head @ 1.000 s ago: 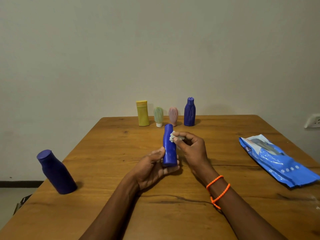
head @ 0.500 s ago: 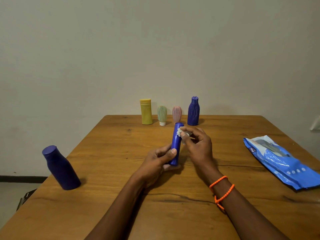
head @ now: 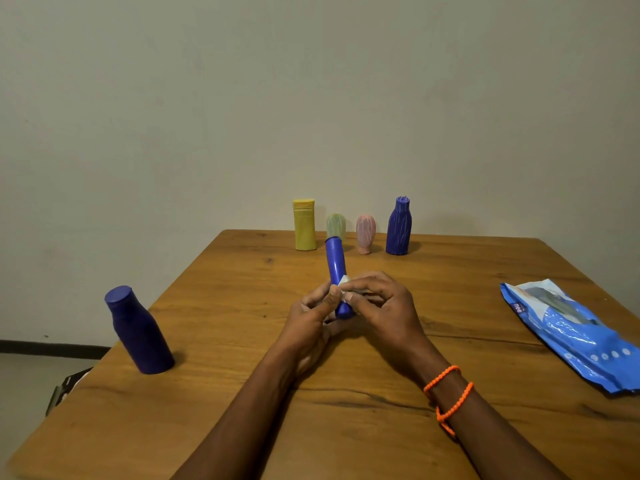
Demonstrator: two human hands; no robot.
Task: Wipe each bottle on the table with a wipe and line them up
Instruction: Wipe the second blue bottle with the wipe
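Wipe [head: 343,280] slid from the slim blue bottle's [head: 335,263] neck down to mid-body. My left hand [head: 311,315] grips its base, my right hand [head: 381,303] pinches the wipe. Bottle held above tabletop [head: 346,410]; wiping nearly done, lining up follows.

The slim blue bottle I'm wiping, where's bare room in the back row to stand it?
Bare wood lies right of the ribbed purple bottle toward the table's far corner, and left of the yellow bottle. Between yellow bottle, green bottle, pink bottle and purple it is crowded.
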